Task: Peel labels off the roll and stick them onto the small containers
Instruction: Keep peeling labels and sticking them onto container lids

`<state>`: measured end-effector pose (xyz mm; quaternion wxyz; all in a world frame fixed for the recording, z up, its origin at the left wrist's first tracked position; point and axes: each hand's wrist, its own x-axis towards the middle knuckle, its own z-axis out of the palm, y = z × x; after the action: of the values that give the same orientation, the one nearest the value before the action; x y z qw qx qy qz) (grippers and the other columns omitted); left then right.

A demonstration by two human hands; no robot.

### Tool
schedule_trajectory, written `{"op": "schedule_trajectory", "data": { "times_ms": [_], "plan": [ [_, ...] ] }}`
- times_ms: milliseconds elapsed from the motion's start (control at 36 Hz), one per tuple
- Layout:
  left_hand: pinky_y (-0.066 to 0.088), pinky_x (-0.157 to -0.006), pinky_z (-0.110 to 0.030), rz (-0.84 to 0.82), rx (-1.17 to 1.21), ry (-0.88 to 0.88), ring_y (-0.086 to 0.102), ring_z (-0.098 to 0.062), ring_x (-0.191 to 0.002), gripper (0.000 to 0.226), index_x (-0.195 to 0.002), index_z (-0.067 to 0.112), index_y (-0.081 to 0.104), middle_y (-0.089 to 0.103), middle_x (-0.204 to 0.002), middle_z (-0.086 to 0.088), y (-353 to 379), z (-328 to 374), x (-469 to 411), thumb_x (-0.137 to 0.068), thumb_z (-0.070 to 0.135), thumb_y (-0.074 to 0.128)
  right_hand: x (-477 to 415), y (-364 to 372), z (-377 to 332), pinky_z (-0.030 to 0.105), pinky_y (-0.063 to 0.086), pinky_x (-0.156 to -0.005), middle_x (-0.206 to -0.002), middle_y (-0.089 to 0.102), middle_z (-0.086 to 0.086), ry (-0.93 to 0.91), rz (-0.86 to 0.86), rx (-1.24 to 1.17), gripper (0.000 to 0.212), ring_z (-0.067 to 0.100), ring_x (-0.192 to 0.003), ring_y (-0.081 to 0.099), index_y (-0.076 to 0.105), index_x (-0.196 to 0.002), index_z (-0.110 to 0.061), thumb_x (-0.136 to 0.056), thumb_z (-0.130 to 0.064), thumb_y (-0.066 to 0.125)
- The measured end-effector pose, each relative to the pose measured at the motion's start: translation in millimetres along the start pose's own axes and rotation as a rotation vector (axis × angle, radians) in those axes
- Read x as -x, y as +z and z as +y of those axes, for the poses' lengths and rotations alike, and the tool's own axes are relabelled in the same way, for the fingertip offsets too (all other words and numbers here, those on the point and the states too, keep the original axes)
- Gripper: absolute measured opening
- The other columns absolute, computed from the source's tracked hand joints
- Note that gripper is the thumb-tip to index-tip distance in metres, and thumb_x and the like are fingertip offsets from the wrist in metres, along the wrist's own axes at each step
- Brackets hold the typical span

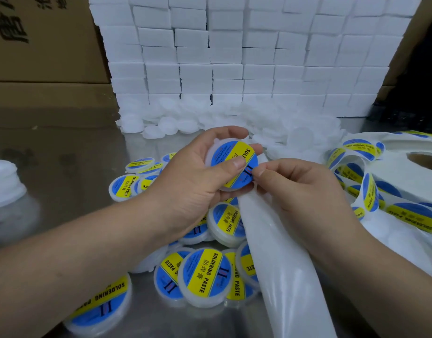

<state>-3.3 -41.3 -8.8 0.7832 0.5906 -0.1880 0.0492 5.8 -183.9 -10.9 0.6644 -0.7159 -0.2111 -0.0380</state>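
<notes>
Label (232, 162) partly on container (220, 144), our left hand (185, 189) fingers curled round it; right hand (302, 191) pinches label edge. Next: we smooth flat.

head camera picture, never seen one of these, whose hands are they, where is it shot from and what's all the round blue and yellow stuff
There is no machine here. One camera worn on a person's head looks down at their own two hands. The left hand holds a small white container, its thumb on the blue and yellow label. The right hand pinches the bare backing strip at that label's edge. On the metal table lie labelled containers, a heap of plain white containers further back, and the label roll on the right. Stacked white boxes stand behind.
</notes>
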Motion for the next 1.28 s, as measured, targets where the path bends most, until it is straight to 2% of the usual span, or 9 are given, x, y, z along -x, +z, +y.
{"op": "schedule_trajectory", "data": {
  "times_ms": [278,417,500,611,750,861,944,1028,1278],
  "plan": [
    [0.056,-0.072,-0.030,0.002,-0.017,0.016,0.068,-0.016,-0.091,0.026,-0.092,0.026,0.061,0.072,-0.097,0.003,0.2,-0.8,0.4,-0.068,0.016,0.058,-0.3,-1.1,1.2,0.014,0.045,-0.053,-0.051,0.062,-0.016,-0.008,0.030,0.066,0.019,-0.006,-0.051,0.053,0.071,-0.066,-0.038,-0.078,-0.028,0.061],
    [0.056,-0.073,-0.031,0.020,-0.031,0.028,0.068,-0.016,-0.093,0.023,-0.087,0.029,0.065,0.072,-0.098,0.003,0.7,-1.5,0.8,-0.068,0.017,0.059,-0.4,-1.3,1.6,0.024,0.049,-0.059,-0.054,0.064,-0.013,0.003,0.032,0.087,0.017,-0.001,-0.054,0.055,0.070,-0.063,-0.038,-0.075,-0.032,0.060],
    [0.056,-0.073,-0.031,0.030,-0.042,0.034,0.068,-0.015,-0.093,0.021,-0.086,0.030,0.065,0.072,-0.097,0.003,1.2,-1.4,1.0,-0.074,0.014,0.058,-0.3,-1.3,1.6,0.019,0.047,-0.055,-0.053,0.063,-0.014,-0.007,0.034,0.093,0.015,-0.003,-0.052,0.054,0.071,-0.066,-0.036,-0.075,-0.032,0.060],
    [0.056,-0.074,-0.031,0.039,-0.063,0.034,0.068,-0.014,-0.091,0.031,-0.088,0.028,0.063,0.072,-0.097,0.005,2.5,-0.6,1.7,-0.088,0.001,0.049,-0.9,-0.9,2.1,0.015,0.046,-0.053,-0.051,0.062,-0.016,-0.011,0.033,0.089,0.022,-0.005,-0.051,0.054,0.070,-0.060,-0.037,-0.078,-0.028,0.062],
    [0.056,-0.072,-0.029,0.047,-0.079,0.040,0.068,-0.013,-0.092,0.032,-0.089,0.028,0.062,0.072,-0.097,0.005,4.6,0.2,2.0,-0.090,-0.001,0.047,-1.2,-1.0,2.3,0.011,0.042,-0.050,-0.049,0.060,-0.017,-0.021,0.034,0.093,0.027,-0.006,-0.048,0.051,0.069,-0.054,-0.034,-0.079,-0.025,0.063],
    [0.056,-0.072,-0.028,0.056,-0.095,0.051,0.068,-0.014,-0.092,0.038,-0.082,0.032,0.066,0.072,-0.097,0.004,5.5,0.9,2.4,-0.090,-0.001,0.048,-0.7,-1.1,2.3,0.011,0.042,-0.049,-0.049,0.060,-0.016,-0.006,0.037,0.103,0.029,-0.005,-0.047,0.051,0.069,-0.054,-0.031,-0.081,-0.024,0.064],
    [0.056,-0.075,-0.027,0.068,-0.187,0.090,0.067,-0.013,-0.095,0.037,-0.085,0.032,0.064,0.071,-0.100,0.006,8.0,1.0,4.2,-0.090,-0.001,0.048,-1.4,-1.2,2.9,0.010,0.043,-0.050,-0.049,0.061,-0.018,-0.010,0.045,0.128,0.027,-0.006,-0.049,0.053,0.067,-0.055,-0.026,-0.081,-0.024,0.064],
    [0.054,-0.077,-0.021,0.067,-0.294,0.148,0.066,-0.007,-0.096,0.034,-0.091,0.028,0.060,0.070,-0.103,0.008,11.4,2.2,7.5,-0.090,-0.004,0.048,-1.2,-0.6,2.9,0.006,0.039,-0.047,-0.047,0.059,-0.020,-0.031,0.061,0.144,0.024,-0.009,-0.047,0.051,0.066,-0.056,-0.027,-0.080,-0.023,0.066],
    [0.050,-0.086,-0.022,0.063,-0.496,0.243,0.063,-0.002,-0.097,0.031,-0.087,0.040,0.063,0.067,-0.103,0.015,18.8,6.4,16.1,-0.082,0.013,0.049,-0.2,-1.5,4.3,0.005,0.034,-0.043,-0.045,0.057,-0.020,-0.074,0.085,0.183,0.021,-0.007,-0.043,0.049,0.067,-0.051,-0.031,-0.071,-0.036,0.071]
  ]
}}
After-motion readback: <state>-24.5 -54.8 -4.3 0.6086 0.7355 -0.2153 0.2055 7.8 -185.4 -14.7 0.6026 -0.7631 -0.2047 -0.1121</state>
